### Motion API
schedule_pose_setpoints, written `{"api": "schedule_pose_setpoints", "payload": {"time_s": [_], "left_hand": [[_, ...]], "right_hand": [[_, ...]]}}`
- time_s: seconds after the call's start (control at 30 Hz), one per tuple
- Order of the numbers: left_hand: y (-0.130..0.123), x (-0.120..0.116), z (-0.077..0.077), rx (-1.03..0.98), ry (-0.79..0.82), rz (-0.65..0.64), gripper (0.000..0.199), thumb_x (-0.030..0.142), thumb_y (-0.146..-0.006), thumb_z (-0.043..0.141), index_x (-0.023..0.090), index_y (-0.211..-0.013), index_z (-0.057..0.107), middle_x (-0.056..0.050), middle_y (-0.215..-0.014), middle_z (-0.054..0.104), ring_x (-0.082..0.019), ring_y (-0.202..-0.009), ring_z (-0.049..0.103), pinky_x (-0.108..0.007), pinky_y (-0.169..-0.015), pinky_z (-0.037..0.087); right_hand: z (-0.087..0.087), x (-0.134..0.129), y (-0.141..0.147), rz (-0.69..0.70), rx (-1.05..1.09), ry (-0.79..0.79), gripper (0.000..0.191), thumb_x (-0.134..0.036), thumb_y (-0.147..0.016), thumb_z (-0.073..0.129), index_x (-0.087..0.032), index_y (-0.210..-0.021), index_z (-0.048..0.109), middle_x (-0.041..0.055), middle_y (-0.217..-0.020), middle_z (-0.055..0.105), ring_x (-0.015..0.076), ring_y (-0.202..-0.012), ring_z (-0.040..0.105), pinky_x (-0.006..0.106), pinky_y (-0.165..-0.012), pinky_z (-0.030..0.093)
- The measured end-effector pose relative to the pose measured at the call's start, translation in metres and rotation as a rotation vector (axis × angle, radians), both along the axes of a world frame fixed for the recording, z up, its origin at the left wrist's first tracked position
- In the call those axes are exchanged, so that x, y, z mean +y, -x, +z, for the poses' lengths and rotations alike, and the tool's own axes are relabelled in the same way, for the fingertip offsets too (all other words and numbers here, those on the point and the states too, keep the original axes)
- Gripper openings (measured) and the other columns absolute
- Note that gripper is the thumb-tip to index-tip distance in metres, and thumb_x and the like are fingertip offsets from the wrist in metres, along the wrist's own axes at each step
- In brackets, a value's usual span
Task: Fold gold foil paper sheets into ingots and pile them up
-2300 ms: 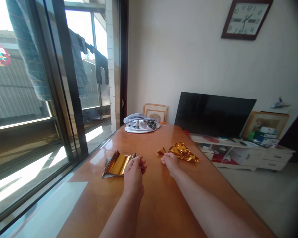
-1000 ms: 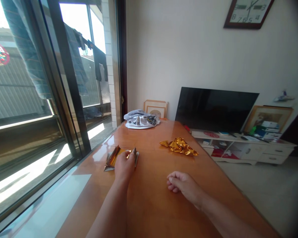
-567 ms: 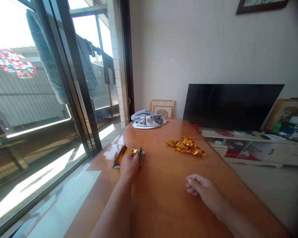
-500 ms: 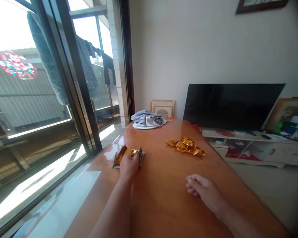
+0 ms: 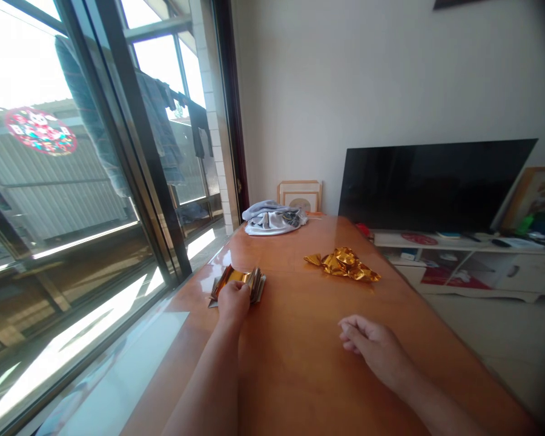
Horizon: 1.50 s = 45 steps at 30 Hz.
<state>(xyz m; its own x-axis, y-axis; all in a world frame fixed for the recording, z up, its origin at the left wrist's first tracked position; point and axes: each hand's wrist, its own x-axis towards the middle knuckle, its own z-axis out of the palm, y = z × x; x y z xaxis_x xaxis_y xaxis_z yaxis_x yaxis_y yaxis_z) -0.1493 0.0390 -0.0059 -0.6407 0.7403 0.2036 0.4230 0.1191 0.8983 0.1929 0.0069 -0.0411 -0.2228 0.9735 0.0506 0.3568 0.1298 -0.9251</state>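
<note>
A small stack of gold foil paper [image 5: 236, 277] with curled-up edges lies on the left of the table. My left hand [image 5: 233, 300] is over its near side, thumb and fingers closed on the top sheet; the fingertips are partly hidden. To the right, my right hand [image 5: 367, 339] is held low over the wooden table, or rests on it, with fingers curled in and the thumb against them. Nothing shows in that hand. Beyond it lie crumpled or folded gold foil pieces [image 5: 345, 264], bunched together and shiny.
A grey-white bundle of cloth [image 5: 275, 219] sits at the far end of the table [image 5: 295, 363]. A pale sheet [image 5: 149, 345] covers the left edge near the sliding glass door. Past the right edge stand a white cabinet [image 5: 522, 272] and a television [image 5: 431, 184].
The view has tilted and shifted slightly. My left hand still grips the foil at the stack, and my right hand keeps nearly the same place and curled shape.
</note>
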Motion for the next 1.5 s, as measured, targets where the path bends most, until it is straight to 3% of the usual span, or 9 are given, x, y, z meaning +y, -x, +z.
{"api": "schedule_pose_setpoints", "payload": {"time_s": [0.33, 0.53, 0.77, 0.97, 1.17, 1.37, 1.43, 1.5], "left_hand": [[0.002, -0.002, 0.01, -0.051, 0.027, 0.082, 0.017, 0.027, -0.07, 0.063, 0.02, -0.055, 0.06, -0.003, -0.056, 0.06, -0.022, -0.065, 0.057, -0.03, -0.061, 0.035], [0.001, -0.001, 0.009, -0.132, 0.04, 0.111, 0.009, 0.024, -0.068, 0.063, 0.017, -0.063, 0.065, -0.002, -0.062, 0.064, -0.021, -0.067, 0.061, -0.029, -0.061, 0.041], [-0.003, -0.005, 0.014, -0.191, 0.023, 0.137, 0.013, 0.03, -0.07, 0.065, 0.017, -0.068, 0.066, -0.003, -0.065, 0.067, -0.021, -0.068, 0.064, -0.029, -0.061, 0.045], [-0.007, -0.01, 0.02, -0.159, -0.02, 0.185, 0.011, 0.026, -0.069, 0.064, 0.017, -0.074, 0.068, -0.004, -0.069, 0.069, -0.022, -0.069, 0.065, -0.03, -0.062, 0.047], [-0.009, -0.013, 0.026, -0.062, -0.085, 0.23, 0.017, 0.033, -0.073, 0.063, 0.019, -0.081, 0.068, -0.002, -0.072, 0.069, -0.022, -0.073, 0.064, -0.032, -0.067, 0.046], [-0.024, -0.015, 0.034, 0.292, -0.292, 0.163, 0.021, 0.039, -0.082, 0.063, 0.019, -0.084, 0.068, -0.003, -0.085, 0.067, -0.021, -0.083, 0.063, -0.032, -0.075, 0.047], [-0.037, -0.018, 0.036, 0.406, -0.375, 0.105, 0.018, 0.038, -0.084, 0.063, 0.02, -0.085, 0.066, -0.004, -0.089, 0.066, -0.02, -0.085, 0.062, -0.031, -0.075, 0.047], [-0.053, -0.022, 0.036, 0.484, -0.443, -0.034, 0.013, 0.034, -0.086, 0.063, 0.021, -0.088, 0.064, -0.004, -0.092, 0.065, -0.02, -0.086, 0.062, -0.03, -0.075, 0.048]], "right_hand": [[0.006, -0.004, 0.001, 0.015, -0.026, -0.03, 0.04, -0.058, -0.091, 0.052, -0.02, -0.087, 0.066, 0.0045, -0.086, 0.07, 0.0206, -0.077, 0.067, 0.028, -0.07, 0.05], [0.014, -0.007, 0.003, 0.07, -0.014, -0.044, 0.038, -0.055, -0.093, 0.05, -0.02, -0.086, 0.062, 0.0015, -0.082, 0.063, 0.0185, -0.079, 0.063, 0.027, -0.074, 0.051], [0.012, -0.008, 0.002, 0.062, 0.001, -0.027, 0.036, -0.053, -0.093, 0.051, -0.02, -0.087, 0.064, 0.0017, -0.084, 0.062, 0.0178, -0.078, 0.061, 0.027, -0.075, 0.051], [0.011, -0.008, 0.002, 0.071, 0.007, -0.053, 0.031, -0.047, -0.093, 0.052, -0.02, -0.089, 0.065, 0.0008, -0.082, 0.061, 0.0169, -0.077, 0.06, 0.026, -0.074, 0.05], [0.016, -0.011, 0.004, 0.066, 0.002, -0.086, 0.025, -0.04, -0.093, 0.051, -0.02, -0.087, 0.064, -0.0001, -0.081, 0.061, 0.0163, -0.075, 0.06, 0.026, -0.073, 0.049], [0.021, -0.013, 0.004, 0.043, -0.011, -0.145, 0.023, -0.036, -0.093, 0.05, -0.019, -0.085, 0.063, -0.0009, -0.076, 0.061, 0.0161, -0.072, 0.06, 0.026, -0.07, 0.046], [0.022, -0.012, 0.003, 0.031, -0.016, -0.157, 0.023, -0.036, -0.093, 0.05, -0.019, -0.086, 0.063, -0.0006, -0.077, 0.063, 0.0162, -0.071, 0.061, 0.026, -0.07, 0.046], [0.022, -0.011, 0.001, 0.011, -0.01, -0.157, 0.022, -0.036, -0.093, 0.05, -0.019, -0.087, 0.064, -0.0003, -0.079, 0.065, 0.0164, -0.071, 0.062, 0.027, -0.069, 0.046]]}}
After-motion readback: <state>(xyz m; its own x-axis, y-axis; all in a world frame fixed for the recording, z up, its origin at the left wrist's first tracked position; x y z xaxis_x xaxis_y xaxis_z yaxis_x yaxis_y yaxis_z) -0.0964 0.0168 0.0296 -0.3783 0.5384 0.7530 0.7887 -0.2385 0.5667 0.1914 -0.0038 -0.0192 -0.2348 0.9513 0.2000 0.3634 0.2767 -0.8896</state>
